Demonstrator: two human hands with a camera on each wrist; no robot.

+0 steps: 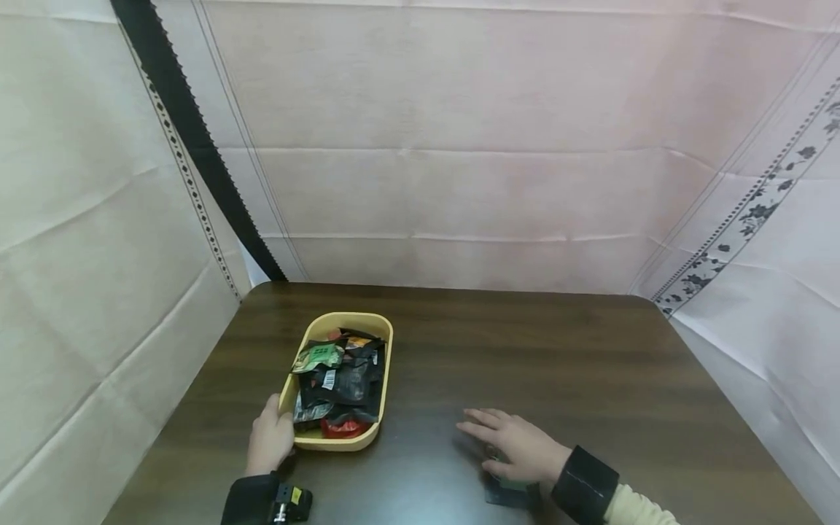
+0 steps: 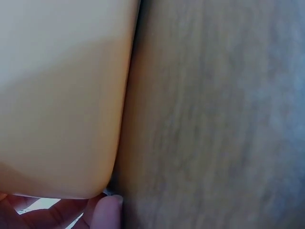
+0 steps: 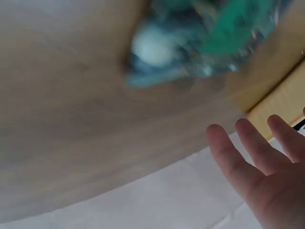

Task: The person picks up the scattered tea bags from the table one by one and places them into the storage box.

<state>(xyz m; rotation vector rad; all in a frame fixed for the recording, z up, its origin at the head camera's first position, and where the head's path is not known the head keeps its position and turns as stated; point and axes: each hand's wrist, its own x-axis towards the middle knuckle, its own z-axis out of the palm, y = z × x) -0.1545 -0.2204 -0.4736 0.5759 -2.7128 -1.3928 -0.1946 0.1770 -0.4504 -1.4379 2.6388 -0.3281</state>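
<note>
A pale yellow plastic basket point(image 1: 387, 379) filled with several snack packets point(image 1: 348, 383) is on the left part of the table. My left hand point(image 1: 270, 436) grips its left side near the front corner. In the left wrist view the basket's smooth wall point(image 2: 62, 114) fills the left half, with fingertips point(image 2: 107, 212) at its lower edge. On the right, my right hand point(image 1: 518, 445) hovers with spread, straight fingers over a dark packet point(image 1: 505, 494), partly hidden by the hand. The right wrist view shows this packet point(image 3: 205, 43) blurred, with a green label, apart from the fingers.
The dark wood-grain table point(image 1: 525, 350) has rounded far corners. White cloth point(image 1: 459, 146) with printed borders hangs behind it and at both sides. Inside the basket, packets with green, black and red faces lie piled on one another.
</note>
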